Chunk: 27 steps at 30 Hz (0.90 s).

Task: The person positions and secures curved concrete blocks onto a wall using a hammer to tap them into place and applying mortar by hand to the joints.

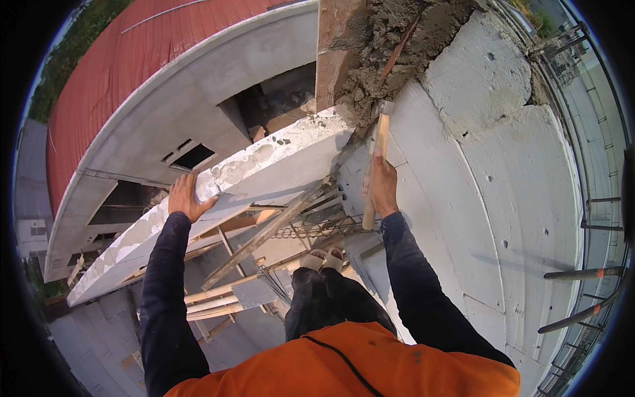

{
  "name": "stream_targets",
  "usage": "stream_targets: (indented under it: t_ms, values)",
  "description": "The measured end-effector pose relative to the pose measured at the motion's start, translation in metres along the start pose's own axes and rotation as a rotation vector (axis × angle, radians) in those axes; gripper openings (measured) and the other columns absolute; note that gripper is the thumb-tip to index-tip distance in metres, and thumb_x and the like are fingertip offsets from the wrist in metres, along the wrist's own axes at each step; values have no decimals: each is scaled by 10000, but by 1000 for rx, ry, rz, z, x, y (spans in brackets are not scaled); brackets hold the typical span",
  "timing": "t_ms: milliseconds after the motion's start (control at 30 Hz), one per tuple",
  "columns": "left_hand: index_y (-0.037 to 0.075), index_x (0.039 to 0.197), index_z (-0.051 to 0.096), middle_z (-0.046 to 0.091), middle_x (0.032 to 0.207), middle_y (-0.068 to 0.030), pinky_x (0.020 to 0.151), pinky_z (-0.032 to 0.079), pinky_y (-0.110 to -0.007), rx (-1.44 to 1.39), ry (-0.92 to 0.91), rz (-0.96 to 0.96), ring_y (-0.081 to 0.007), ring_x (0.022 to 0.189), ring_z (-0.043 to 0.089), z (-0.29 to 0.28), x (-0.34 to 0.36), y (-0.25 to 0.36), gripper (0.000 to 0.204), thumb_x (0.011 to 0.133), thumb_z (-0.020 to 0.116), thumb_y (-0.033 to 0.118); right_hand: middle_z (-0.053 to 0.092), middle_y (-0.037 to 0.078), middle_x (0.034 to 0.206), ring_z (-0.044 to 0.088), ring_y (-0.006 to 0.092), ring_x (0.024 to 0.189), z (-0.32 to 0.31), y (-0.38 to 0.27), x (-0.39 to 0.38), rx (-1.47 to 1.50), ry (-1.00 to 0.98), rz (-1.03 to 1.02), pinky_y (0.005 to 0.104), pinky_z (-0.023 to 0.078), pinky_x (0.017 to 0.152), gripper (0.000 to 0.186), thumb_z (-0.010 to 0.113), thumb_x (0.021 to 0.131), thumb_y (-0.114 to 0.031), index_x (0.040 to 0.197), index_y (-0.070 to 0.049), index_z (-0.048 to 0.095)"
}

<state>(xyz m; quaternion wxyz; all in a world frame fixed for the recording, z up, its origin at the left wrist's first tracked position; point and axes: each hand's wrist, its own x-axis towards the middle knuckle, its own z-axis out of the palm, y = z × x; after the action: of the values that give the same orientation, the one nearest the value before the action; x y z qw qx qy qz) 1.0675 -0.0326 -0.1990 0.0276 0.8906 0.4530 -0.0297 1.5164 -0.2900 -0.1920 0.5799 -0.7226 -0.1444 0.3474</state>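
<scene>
My right hand (383,184) is closed round the wooden handle of a hammer (381,135). The hammer's head is up at the edge of a heap of wet grey mortar (377,73), where two walls meet. My left hand (189,197) lies on the rough white top of a low wall (264,153), thumb apart from the fingers, holding nothing. Brown wooden boarding (334,53) stands along the mortar's left side, and a thin reddish strip (400,49) lies in the mortar.
Below me are timber planks (215,306), a slanting beam (261,231) and my sandalled feet (324,259). A grey block wall (456,192) rises at right, with steel bars (582,272) sticking out beyond it. Past the low wall stands a building with a red roof (139,53).
</scene>
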Motion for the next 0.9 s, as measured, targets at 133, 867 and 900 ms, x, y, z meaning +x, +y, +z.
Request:
stream_targets:
  t_ms: [133,867,900]
  values:
    - [77,1512,522,614,1299,-185,1092,434,-526,5,8,3,-388,1257,581,-3,-2,2,976,759,805,629,509,21,622,513,146,463,-1,-7,13,-13,-61,205,325,460,429,686,498,1045,-748,806,-105,524]
    - [107,1532,507,621,1311,-192,1084,436,-531,-31,41,-1,-384,1273,579,-1,-7,-6,984,753,798,634,545,62,777,580,160,548,120,-6,-23,50,2,-18,336,507,435,586,632,1050,-590,1191,-29,536]
    - [104,1529,511,620,1319,-194,1089,435,-530,-31,34,-9,-383,1277,578,-1,-7,-4,983,754,798,637,550,70,796,579,165,548,121,-4,-23,-1,65,-100,341,510,438,586,635,1050,-583,1206,-26,540]
